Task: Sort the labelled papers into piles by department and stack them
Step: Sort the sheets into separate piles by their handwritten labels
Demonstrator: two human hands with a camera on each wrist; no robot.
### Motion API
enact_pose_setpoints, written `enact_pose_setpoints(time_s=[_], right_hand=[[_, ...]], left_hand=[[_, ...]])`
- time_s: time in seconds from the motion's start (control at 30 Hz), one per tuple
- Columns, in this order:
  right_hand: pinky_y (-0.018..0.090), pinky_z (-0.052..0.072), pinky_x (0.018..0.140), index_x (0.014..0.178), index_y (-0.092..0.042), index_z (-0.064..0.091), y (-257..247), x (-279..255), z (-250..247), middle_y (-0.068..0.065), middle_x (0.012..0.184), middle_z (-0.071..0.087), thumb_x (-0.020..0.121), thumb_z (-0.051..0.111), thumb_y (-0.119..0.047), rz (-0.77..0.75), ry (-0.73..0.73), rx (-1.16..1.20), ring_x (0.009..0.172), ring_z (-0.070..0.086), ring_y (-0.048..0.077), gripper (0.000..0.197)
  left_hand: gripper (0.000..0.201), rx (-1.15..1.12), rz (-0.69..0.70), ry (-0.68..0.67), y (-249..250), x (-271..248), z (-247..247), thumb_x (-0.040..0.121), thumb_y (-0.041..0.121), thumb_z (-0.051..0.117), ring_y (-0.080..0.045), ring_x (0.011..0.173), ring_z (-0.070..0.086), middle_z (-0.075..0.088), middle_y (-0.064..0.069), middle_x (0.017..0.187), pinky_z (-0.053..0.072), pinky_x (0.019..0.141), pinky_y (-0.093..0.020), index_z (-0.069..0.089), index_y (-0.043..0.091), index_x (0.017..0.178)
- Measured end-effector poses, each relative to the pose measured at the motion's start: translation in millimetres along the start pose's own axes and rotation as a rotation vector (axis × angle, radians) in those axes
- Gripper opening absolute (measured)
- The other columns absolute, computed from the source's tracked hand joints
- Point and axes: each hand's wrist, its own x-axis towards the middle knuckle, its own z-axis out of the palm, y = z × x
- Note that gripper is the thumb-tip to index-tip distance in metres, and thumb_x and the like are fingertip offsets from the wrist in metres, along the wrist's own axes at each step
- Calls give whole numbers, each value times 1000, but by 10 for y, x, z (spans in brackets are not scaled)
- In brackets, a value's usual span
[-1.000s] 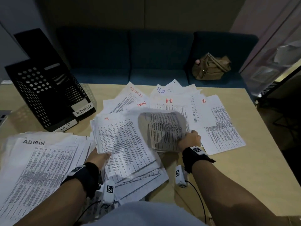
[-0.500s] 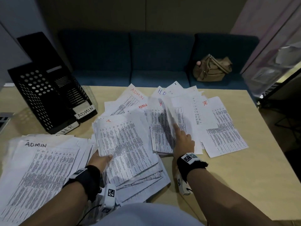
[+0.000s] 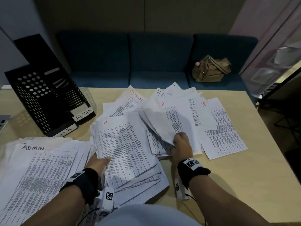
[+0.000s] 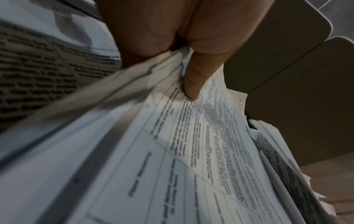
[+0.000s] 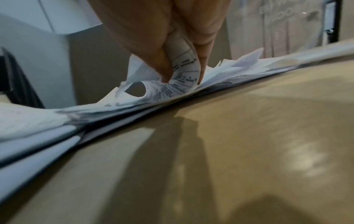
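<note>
My left hand (image 3: 99, 162) grips the near edge of a stack of printed sheets marked HR (image 3: 123, 147), thumb on top; the left wrist view shows the thumb (image 4: 193, 78) pressing on the paper. My right hand (image 3: 180, 141) pinches the lower corner of one sheet (image 3: 158, 126) and peels it up from the loose spread; in the right wrist view the curled corner (image 5: 180, 84) sits between thumb and finger. An ADMIN pile (image 3: 37, 170) lies at the near left. Loose sheets marked ADMIN (image 3: 130, 98) and HR (image 3: 202, 111) fan across the table's middle.
Two black file holders labelled ADMIN (image 3: 81, 105) and H.R (image 3: 37, 103) stand at the far left of the tan table (image 3: 236, 185). Behind it runs a blue sofa (image 3: 154, 62) with a brown bag (image 3: 211, 69). The table's right edge drops off near the loose sheets.
My right hand laid the earlier sheet down on the spread, then pinched another sheet's corner and lifted it. The left hand has kept its hold on the HR stack.
</note>
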Motion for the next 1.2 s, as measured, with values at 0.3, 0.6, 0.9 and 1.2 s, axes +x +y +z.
enact_pose_setpoints(time_s=[0.3, 0.6, 0.9, 1.2], right_hand=[[45, 39, 103, 112, -11, 60, 208, 286, -237, 18, 145, 33, 75, 71, -23, 478, -121, -89, 131, 31, 36, 41], [41, 45, 86, 109, -15, 60, 56, 359, -328, 8, 113, 52, 79, 62, -11, 273, -151, -220, 109, 46, 30, 31], [41, 47, 84, 141, -15, 27, -332, 65, -187, 8, 109, 58, 74, 64, 6, -127, -163, -195, 99, 54, 29, 80], [45, 40, 98, 106, -18, 64, 147, 299, -285, 10, 129, 43, 74, 69, -33, 539, -87, -202, 117, 41, 32, 35]], left_hand=[[57, 5, -17, 4, -85, 117, -35, 88, 6, 64, -35, 128, 48, 50, -16, 139, 35, 107, -40, 41, 1, 140], [51, 15, -4, 6, -76, 110, -29, 89, 4, 63, -34, 123, 51, 54, -17, 136, 37, 101, -37, 45, 2, 137], [53, -8, -26, 15, -62, 120, -28, 88, 0, 62, -36, 123, 51, 53, -18, 136, 37, 103, -39, 43, 0, 137], [55, -21, -41, 14, -68, 114, -32, 89, 1, 61, -35, 124, 50, 52, -17, 137, 37, 105, -40, 41, 2, 139]])
